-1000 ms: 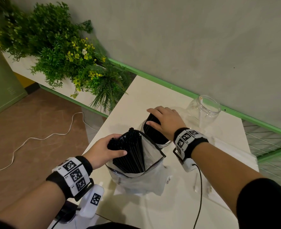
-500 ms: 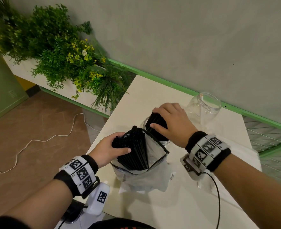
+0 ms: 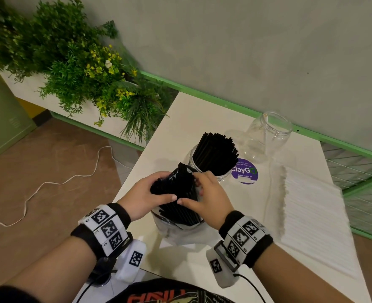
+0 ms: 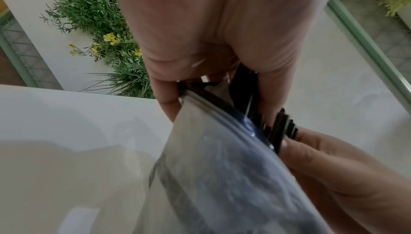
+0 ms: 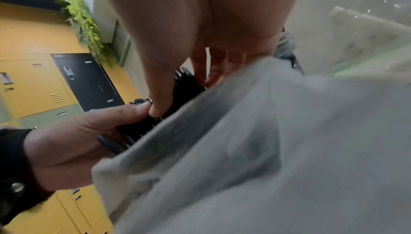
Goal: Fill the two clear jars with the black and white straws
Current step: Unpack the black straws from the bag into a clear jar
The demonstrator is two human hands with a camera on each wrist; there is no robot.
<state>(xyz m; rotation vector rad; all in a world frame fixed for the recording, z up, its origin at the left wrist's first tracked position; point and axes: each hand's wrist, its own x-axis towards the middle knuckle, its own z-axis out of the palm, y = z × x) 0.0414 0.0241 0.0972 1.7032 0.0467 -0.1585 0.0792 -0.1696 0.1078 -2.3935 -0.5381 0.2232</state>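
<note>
Both hands close on one bundle of thin black plastic straws (image 3: 176, 189) that stands in a clear plastic bag (image 3: 176, 231) on the white table (image 3: 202, 119), probably to gather a handful that will lift out together. The left hand (image 3: 144, 199) wraps the bundle's upper end from the side away from the straw-filled clear jar (image 3: 212, 158), thumb laid across the front. The right hand (image 3: 207, 199) cups the side nearer that jar, thumb tip nearly meeting the left thumb, fingers curled over the straw tips. That jar, just behind the bag, already bristles with black straws. The second clear jar (image 3: 268, 136), beyond it, holds a single pale straw. White straws (image 3: 311, 202) lie flat, right of the filled jar.
</note>
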